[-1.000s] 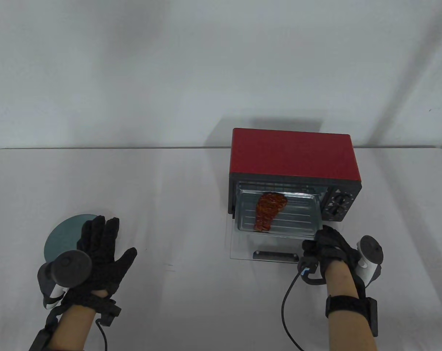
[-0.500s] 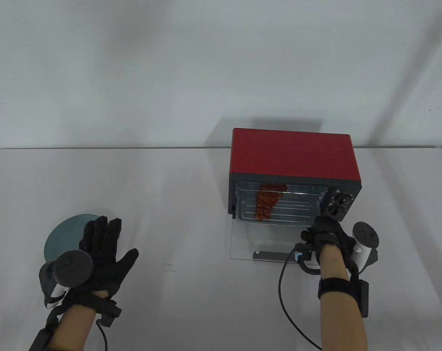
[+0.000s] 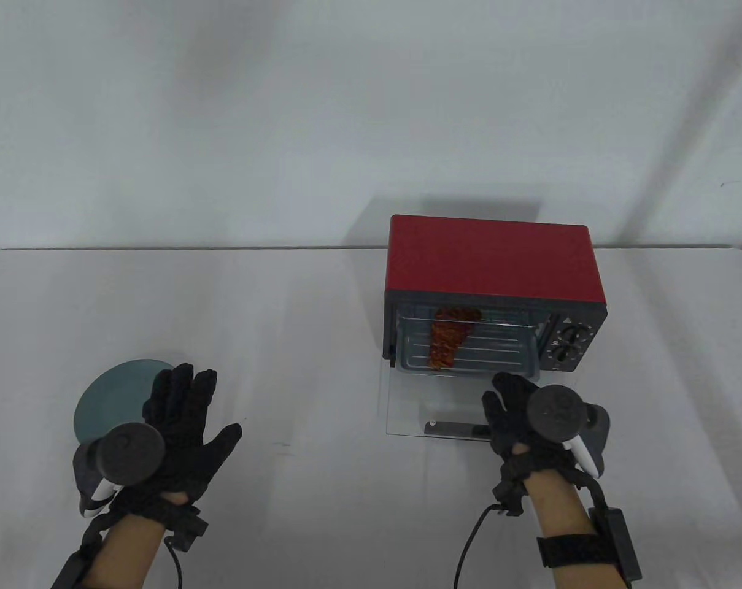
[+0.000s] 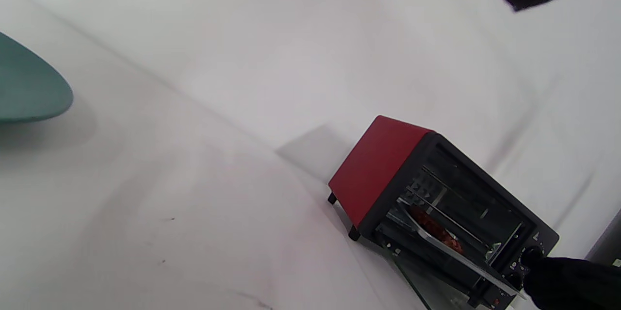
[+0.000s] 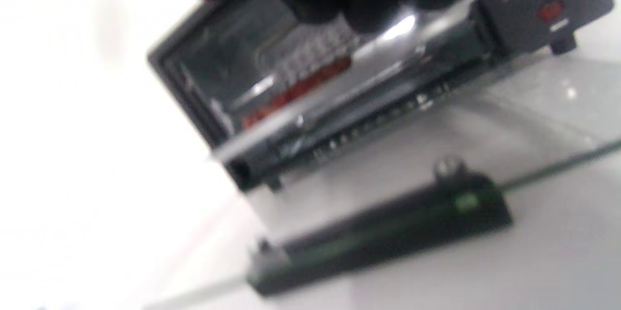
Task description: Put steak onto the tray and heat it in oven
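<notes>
The red oven (image 3: pixel 496 264) stands at the right with its glass door (image 3: pixel 404 402) folded flat onto the table. A metal tray (image 3: pixel 499 359) sits partly inside it, and the reddish steak (image 3: pixel 447 343) lies on the tray's left half. My right hand (image 3: pixel 510 392) hovers palm down over the door's right end, its fingers reaching toward the tray's front edge and holding nothing. Fingers spread, my left hand (image 3: pixel 183 392) lies flat on the table at the left. The blurred right wrist view shows the steak (image 5: pixel 296 89) on the tray (image 5: pixel 368 57) above the door handle (image 5: pixel 383 237).
A teal plate (image 3: pixel 110 399) lies under the left hand's fingertips, also seen as the plate (image 4: pixel 29 87) in the left wrist view. The oven's knobs (image 3: pixel 568 346) are on its right front. The table's far edge runs behind the oven.
The right hand pushed the tray deeper into the oven, then let go, drew back and turned palm down. The left hand shifted slightly to the right.
</notes>
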Demonstrator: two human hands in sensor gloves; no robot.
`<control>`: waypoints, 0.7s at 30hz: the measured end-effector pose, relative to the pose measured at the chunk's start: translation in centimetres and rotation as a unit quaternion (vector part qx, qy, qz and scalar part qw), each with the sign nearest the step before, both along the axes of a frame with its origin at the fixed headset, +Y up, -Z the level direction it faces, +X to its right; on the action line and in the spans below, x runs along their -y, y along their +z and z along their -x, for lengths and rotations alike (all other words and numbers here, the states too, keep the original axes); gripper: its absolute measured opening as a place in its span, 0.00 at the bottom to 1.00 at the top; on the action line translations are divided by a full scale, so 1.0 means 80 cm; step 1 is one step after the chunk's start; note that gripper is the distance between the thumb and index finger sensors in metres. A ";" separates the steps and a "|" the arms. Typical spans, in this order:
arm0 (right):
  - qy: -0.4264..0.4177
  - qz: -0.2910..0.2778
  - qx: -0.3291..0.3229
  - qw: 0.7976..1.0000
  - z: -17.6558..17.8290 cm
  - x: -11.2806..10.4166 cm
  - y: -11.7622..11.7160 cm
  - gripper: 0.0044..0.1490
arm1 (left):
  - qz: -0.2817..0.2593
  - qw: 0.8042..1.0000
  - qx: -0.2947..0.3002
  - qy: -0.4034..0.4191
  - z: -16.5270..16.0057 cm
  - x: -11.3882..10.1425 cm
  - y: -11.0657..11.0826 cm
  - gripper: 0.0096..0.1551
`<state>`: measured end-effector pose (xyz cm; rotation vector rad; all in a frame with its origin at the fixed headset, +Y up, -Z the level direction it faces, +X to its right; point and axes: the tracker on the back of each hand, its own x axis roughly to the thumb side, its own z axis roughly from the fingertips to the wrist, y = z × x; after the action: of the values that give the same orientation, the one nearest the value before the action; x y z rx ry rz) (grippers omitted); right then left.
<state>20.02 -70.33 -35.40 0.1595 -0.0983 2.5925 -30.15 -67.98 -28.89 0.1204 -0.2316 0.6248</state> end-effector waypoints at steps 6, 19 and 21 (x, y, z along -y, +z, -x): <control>0.068 0.015 0.000 0.998 0.018 0.018 -0.024 0.37 | 0.002 1.000 0.007 -0.010 -0.005 0.001 0.000 0.52; 0.054 0.038 0.040 0.997 0.024 0.023 -0.086 0.40 | 0.009 1.000 0.006 -0.010 -0.007 0.002 0.000 0.52; 0.053 0.045 0.046 0.997 0.026 0.023 -0.096 0.43 | 0.011 1.000 0.006 -0.011 -0.007 0.002 -0.001 0.52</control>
<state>17.94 -72.20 -43.11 0.0127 -0.0067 2.7041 -29.60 -68.16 -28.93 0.0937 -0.2377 0.6070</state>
